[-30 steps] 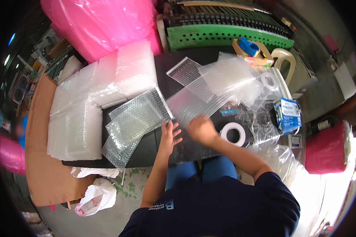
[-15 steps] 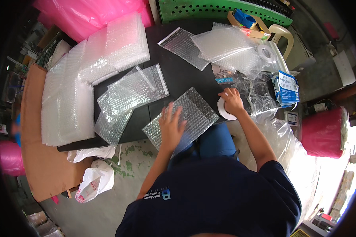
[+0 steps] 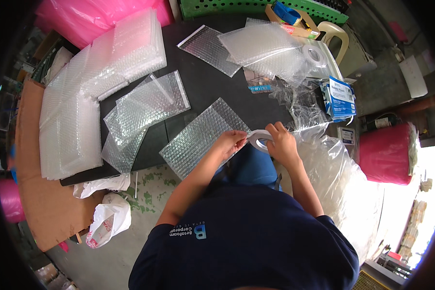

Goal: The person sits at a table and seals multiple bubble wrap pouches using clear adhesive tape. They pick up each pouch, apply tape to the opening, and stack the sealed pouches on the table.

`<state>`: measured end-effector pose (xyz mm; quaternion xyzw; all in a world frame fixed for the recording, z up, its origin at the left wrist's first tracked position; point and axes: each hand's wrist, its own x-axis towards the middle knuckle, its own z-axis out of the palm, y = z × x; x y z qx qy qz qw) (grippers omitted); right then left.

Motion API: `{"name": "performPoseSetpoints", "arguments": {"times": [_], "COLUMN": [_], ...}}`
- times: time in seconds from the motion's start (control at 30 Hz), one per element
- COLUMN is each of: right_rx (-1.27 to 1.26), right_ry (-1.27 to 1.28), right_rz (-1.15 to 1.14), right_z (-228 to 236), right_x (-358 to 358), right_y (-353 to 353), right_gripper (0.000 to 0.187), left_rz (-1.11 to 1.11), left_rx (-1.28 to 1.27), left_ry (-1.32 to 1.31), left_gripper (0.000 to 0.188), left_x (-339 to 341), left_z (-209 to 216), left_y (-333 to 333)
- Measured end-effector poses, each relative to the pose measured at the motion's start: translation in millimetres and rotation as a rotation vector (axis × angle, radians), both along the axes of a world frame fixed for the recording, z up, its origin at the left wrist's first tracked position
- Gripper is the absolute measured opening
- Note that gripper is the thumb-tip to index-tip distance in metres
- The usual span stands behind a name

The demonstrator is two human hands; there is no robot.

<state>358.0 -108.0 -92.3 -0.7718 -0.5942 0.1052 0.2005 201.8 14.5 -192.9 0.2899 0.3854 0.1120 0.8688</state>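
Place: we take this for a workshop given over to packing material.
Worktop [image 3: 205, 87]: we see a black surface spread with clear bubble-wrap sheets [image 3: 195, 140] and white tape rolls [image 3: 259, 133].
Stock: thick bubble-wrap stacks [image 3: 70, 140] line its left side, and we spot a big pink plastic bundle [image 3: 96, 19] beyond them.
Machinery: past the worktop we make out a green metal panel [image 3: 261, 8] punched with holes.
Floor [image 3: 101, 263]: we look down on bare grey with worn green patches [image 3: 145, 205].
Right side: we notice clear plastic sheeting [image 3: 333, 179] and a wrapped pink roll [image 3: 384, 154].
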Motion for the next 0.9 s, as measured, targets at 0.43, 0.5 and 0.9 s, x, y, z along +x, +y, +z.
{"name": "performPoseSetpoints", "arguments": {"times": [0.43, 0.5, 0.9], "right_rx": [-0.290, -0.292, -0.362], "right_ry": [0.080, 0.057, 0.079], "right_rz": [-0.030, -0.040, -0.064], "right_z": [-26.8, -35.1, -37.4], "right_x": [-18.5, -17.5, -13.0], "right_y": [-13.7, -13.3, -6.5], "right_gripper": [0.039, 0.039, 0.038], "left_rz": [0.142, 0.148, 0.086], "left_rx": [1.558, 1.647, 1.673], "left_ry": [0.279, 0.279, 0.472], "left_gripper": [0.006, 0.010, 0.031], "left_x": [8.5, 10.0, 14.2], "left_z": [-26.7, -27.3, -33.6], "left_y": [119.7, 119.4, 122.5]}}
